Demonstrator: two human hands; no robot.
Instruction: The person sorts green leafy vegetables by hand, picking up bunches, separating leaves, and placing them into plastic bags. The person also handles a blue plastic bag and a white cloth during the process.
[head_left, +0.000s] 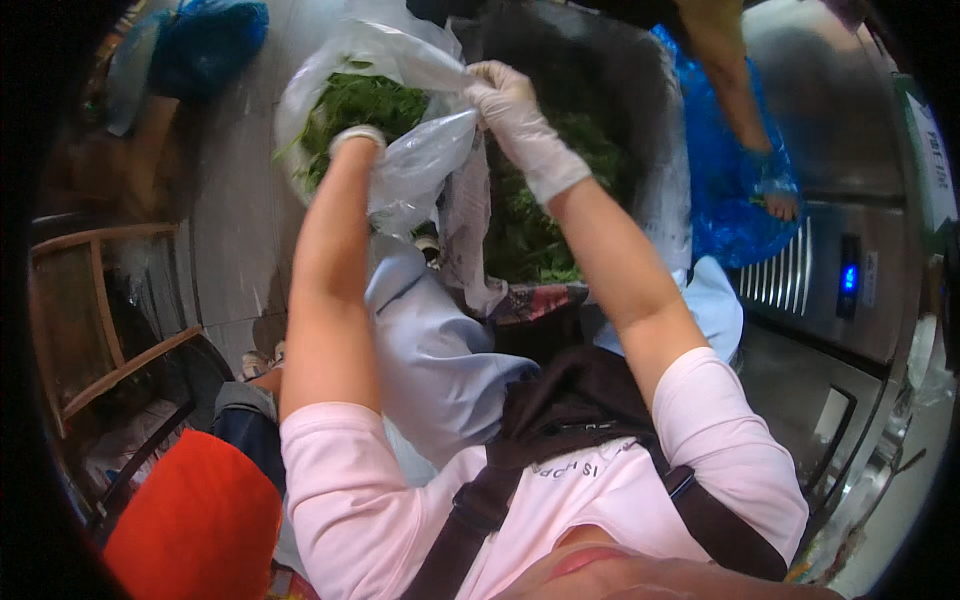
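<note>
My left hand (358, 141), in a whitish glove, reaches into a clear plastic bag (300, 112) of leafy greens (367, 105); its fingers are hidden among bag and leaves. My right hand (501, 94), gloved too, pinches the gathered rim of the same bag. Below and beside my right forearm lies a deep, plastic-lined container (664, 150) with more leafy greens (532, 232) in it.
Right of the container, another person's bare limb (739, 105) reaches down at a blue plastic bag (705, 180). A steel appliance (825, 277) stands right. At left are a dark blue bag (214, 52), a wood-framed chair (105, 300) and a person in red headwear (199, 517).
</note>
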